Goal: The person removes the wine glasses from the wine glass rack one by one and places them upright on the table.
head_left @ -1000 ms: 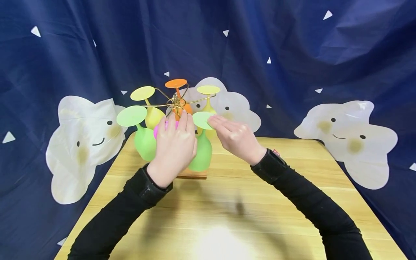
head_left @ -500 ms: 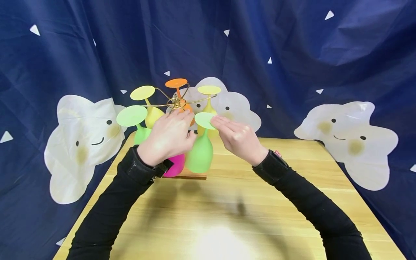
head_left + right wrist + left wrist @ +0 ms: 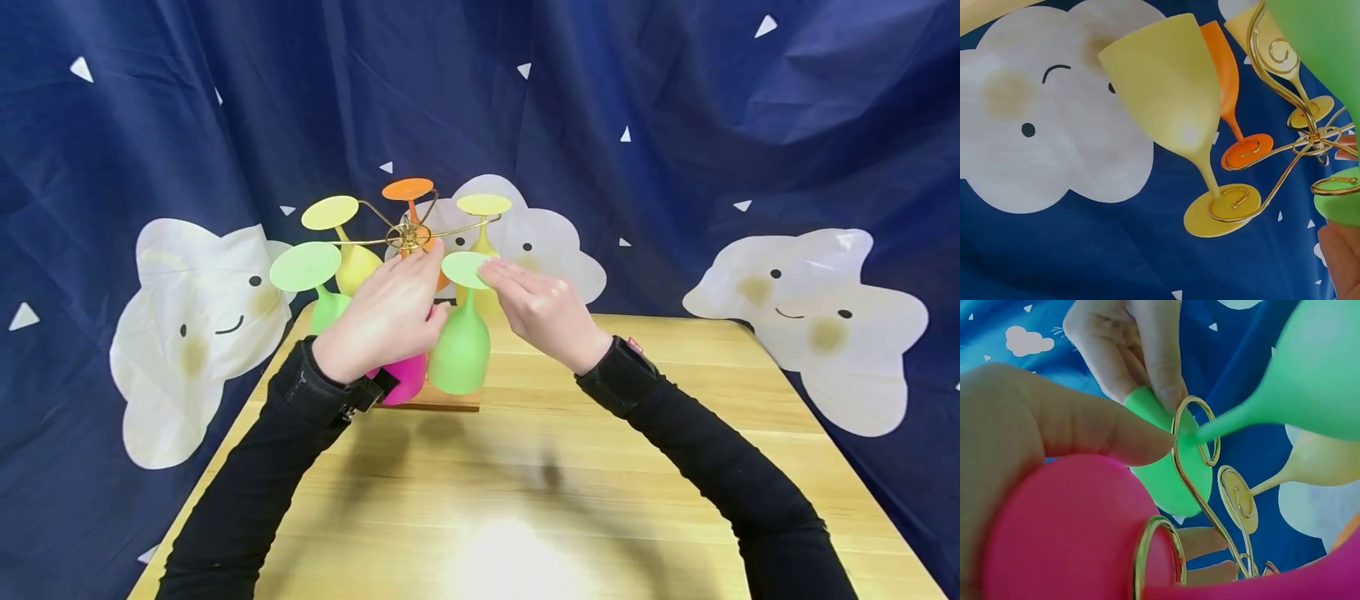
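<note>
Upside-down plastic wine glasses hang by their bases from a gold wire rack. My right hand pinches the edge of the base of the front-right green wine glass. That base lies against a wire hook in the left wrist view. My left hand reaches over the front of the rack, fingertips at its hub and thumb on the green glass's hook arm. Beneath the left hand hangs a magenta wine glass, its base in a hook. The left hand hides much of it.
Another green glass hangs at the left. Yellow glasses and an orange glass hang behind. The rack's wooden base stands on a wooden table, before a dark blue curtain with clouds.
My left hand has turned and shifted slightly left, its thumb now spread, exposing the magenta bowl. The right hand keeps its pinch on the green base, with slight shifts.
</note>
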Demonstrator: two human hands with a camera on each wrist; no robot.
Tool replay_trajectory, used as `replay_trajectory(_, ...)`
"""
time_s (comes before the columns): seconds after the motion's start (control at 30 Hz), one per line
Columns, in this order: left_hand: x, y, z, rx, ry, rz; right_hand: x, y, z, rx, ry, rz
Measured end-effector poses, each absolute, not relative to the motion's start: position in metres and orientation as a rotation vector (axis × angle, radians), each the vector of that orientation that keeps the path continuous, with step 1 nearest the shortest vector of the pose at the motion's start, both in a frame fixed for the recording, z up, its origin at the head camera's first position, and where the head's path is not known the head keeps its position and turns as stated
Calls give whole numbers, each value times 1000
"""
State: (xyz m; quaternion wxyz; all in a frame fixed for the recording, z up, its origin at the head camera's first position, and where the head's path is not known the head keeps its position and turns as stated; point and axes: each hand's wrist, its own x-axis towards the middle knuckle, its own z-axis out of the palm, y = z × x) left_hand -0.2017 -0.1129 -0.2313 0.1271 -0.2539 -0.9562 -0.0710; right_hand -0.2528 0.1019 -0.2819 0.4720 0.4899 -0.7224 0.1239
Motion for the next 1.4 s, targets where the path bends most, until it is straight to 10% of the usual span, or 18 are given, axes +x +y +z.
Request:
replay_trajectory(0.83,-199,-113,-241,-831,-2582,-121,-282,136,-285,990,-1997,245)
replay_trajectory(1.4,-182,-99,-238,-950,-2285,-348,-239,222,-332,529,-2632,1233)
